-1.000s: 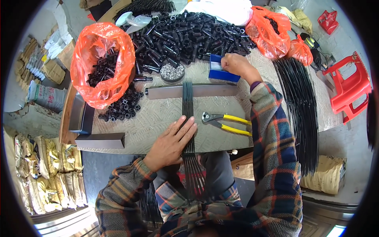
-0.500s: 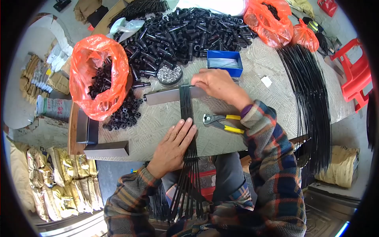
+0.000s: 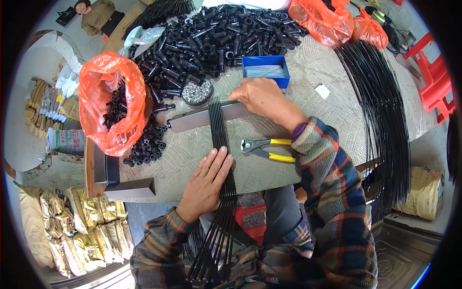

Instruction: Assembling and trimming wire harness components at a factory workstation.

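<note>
My left hand [image 3: 204, 185] lies with its fingers stretched out on a row of thin black rods [image 3: 217, 127]. The rods run side by side across a grey metal bar [image 3: 190, 122] and fan out over the table's near edge toward my lap. My right hand [image 3: 267, 98] is closed over the bar, just right of the rods' far tips; whatever its fingertips hold is too small or hidden to make out. End-cutting pincers with yellow handles [image 3: 281, 157] lie below my right wrist. A round dish of tiny silvery pieces [image 3: 197, 94] stands beyond the rod tips.
Black tubular parts [image 3: 216, 38] are heaped at the back. A blue box [image 3: 285, 84] holds thin pale strips. An orange bag [image 3: 137, 86] with black parts stands left, near small black rings [image 3: 148, 149]. Long black rods [image 3: 378, 101] hang over the right edge. A person [image 3: 98, 19] is at far left.
The view has shifted slightly. My right fingertips have moved a little toward the rod tips; my left hand stays flat on the rods. A person has come into sight at the far left.
</note>
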The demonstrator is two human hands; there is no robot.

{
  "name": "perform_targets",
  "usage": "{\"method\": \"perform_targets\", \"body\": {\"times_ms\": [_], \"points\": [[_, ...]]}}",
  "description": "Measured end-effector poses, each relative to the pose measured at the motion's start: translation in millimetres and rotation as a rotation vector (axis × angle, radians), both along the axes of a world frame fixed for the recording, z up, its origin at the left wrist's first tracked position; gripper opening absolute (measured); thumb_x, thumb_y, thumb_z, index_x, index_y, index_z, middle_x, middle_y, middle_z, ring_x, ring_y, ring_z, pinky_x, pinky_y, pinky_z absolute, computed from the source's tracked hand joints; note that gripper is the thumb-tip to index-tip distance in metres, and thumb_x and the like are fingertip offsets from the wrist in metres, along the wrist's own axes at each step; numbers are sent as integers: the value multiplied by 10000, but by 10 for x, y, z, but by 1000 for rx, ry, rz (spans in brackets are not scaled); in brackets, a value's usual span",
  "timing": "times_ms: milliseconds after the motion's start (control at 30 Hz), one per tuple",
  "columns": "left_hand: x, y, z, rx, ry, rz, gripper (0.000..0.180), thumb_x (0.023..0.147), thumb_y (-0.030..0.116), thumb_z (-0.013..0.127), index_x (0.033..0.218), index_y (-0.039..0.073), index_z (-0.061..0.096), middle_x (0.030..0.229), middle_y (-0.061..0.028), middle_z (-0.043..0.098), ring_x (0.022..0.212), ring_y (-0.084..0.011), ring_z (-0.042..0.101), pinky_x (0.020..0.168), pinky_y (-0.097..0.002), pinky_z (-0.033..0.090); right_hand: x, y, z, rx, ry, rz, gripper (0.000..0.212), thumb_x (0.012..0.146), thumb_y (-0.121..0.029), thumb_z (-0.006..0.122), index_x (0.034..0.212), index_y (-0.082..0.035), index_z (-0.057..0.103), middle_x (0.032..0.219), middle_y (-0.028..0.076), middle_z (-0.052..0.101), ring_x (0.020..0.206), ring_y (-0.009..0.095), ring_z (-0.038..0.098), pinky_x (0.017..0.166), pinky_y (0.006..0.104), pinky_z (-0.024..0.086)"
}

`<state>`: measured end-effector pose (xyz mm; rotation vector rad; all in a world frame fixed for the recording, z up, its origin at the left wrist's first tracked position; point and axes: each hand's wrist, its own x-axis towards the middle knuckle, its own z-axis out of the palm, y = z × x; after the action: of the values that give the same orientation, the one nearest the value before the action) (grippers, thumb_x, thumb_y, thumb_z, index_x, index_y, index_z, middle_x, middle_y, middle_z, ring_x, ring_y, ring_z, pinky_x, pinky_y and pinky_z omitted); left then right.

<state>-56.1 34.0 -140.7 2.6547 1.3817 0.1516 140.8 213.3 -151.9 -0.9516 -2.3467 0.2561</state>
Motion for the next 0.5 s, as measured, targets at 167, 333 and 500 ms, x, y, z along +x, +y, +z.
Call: {"method": "perform_targets", "body": {"times_ms": [167,333,500], "points": [[109,43,21,11,-9,-53,616,755,139,510,1328,12,324,1401,-176,287,1294,-341,284,1054,-403,246,186,-44,136,28,-90,-34,144,770,-112,579,852,-175,680,761,81,602,719,305,599,590,413,468],[38,38,21,9,17,-53,717,761,375,596,1321,11,335,1389,-180,302,1287,-348,290,1051,-407,248,74,-21,50,39,-55,-34,143,775,-108,570,849,-170,676,770,97,603,719,313,601,592,420,470],[82,28,9,45,-4,-56,778,735,461,607,1313,9,348,1377,-182,322,1280,-355,299,1044,-414,258,133,-50,114,28,-96,-33,140,779,-108,563,844,-169,670,769,105,601,714,317,600,589,419,468]]}}
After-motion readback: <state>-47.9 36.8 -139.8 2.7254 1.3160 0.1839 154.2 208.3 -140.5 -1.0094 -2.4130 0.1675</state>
